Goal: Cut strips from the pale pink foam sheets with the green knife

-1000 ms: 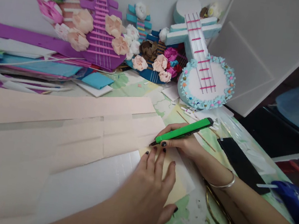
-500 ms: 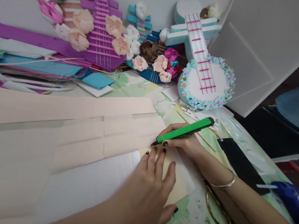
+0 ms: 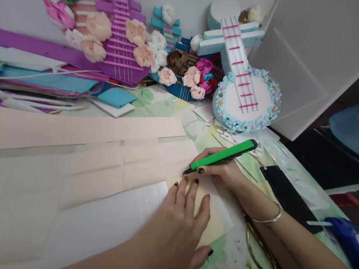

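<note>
My right hand grips a green utility knife, its tip down at the edge of a pale pink sheet. Close below the tip, my left hand lies flat with fingers spread, the fingertips by the lower edge of that sheet. A glossy white board shows to the left of my left hand. Across the top of the pink sheet runs a long pink strip. Whether the blade cuts through the sheet is too small to make out.
Paper instruments stand at the back: a purple one with flowers and a light blue one. Coloured sheets are piled at left. At right lie a black strip, gold-handled scissors and a blue glue gun.
The knife tip has slid slightly right and up along the edge of the pink sheet, with my right hand. My left hand has stayed in place.
</note>
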The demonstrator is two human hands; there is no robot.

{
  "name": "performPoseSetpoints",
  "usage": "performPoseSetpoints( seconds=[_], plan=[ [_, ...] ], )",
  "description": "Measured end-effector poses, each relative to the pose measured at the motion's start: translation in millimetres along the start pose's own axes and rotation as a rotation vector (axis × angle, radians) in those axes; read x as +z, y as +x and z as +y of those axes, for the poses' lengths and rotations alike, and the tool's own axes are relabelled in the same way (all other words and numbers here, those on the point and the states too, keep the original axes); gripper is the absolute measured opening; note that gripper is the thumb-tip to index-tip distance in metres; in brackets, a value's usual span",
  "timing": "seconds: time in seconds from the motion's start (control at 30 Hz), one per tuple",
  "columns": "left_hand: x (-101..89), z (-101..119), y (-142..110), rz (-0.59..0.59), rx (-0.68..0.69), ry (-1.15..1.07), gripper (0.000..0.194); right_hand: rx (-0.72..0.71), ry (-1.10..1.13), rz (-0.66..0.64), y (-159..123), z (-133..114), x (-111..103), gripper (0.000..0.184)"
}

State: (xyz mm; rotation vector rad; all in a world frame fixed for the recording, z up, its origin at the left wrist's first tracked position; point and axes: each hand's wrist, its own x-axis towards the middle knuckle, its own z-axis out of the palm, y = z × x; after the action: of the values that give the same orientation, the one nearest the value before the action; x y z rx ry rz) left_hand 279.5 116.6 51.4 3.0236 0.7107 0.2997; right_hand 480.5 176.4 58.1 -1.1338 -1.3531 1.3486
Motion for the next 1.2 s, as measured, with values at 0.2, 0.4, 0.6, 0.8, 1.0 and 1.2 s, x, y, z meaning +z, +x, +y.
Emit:
performPoseSetpoints(
  seconds=[0.2,0.4,0.6,0.8,1.0,1.2],
  plan=[
    [-0.6,-0.1,1.4,-0.011,0.002,-0.009,0.073,0.006,-0.088,-0.008,-1.0,-1.0,0.0,0.023],
    [0.6,-1.4,2.0,-0.012,0.003,-0.016,0.073,0.006,0.001,0.012,0.1,-0.7,-1.8,0.024],
    [0.2,-0.8,1.0,-0.01,0.002,-0.01,0.073,-0.002,-0.039,0.005,-0.1,0.0,-4.0,0.024],
    [0.9,-0.9,1.3,-0.014,0.005,-0.006,0.073,-0.012,-0.012,0.004,0.6,0.4,-4.7,0.023],
    [-0.1,-1.4,1.1,-0.01,0.01,-0.008,0.072,-0.019,-0.054,0.012,-0.4,-1.2,-4.9,0.022],
    [1.6,-0.8,0.7,-0.006,0.01,-0.008,0.072,-0.021,-0.025,0.006,-0.7,0.0,-5.9,0.022]
  ],
)
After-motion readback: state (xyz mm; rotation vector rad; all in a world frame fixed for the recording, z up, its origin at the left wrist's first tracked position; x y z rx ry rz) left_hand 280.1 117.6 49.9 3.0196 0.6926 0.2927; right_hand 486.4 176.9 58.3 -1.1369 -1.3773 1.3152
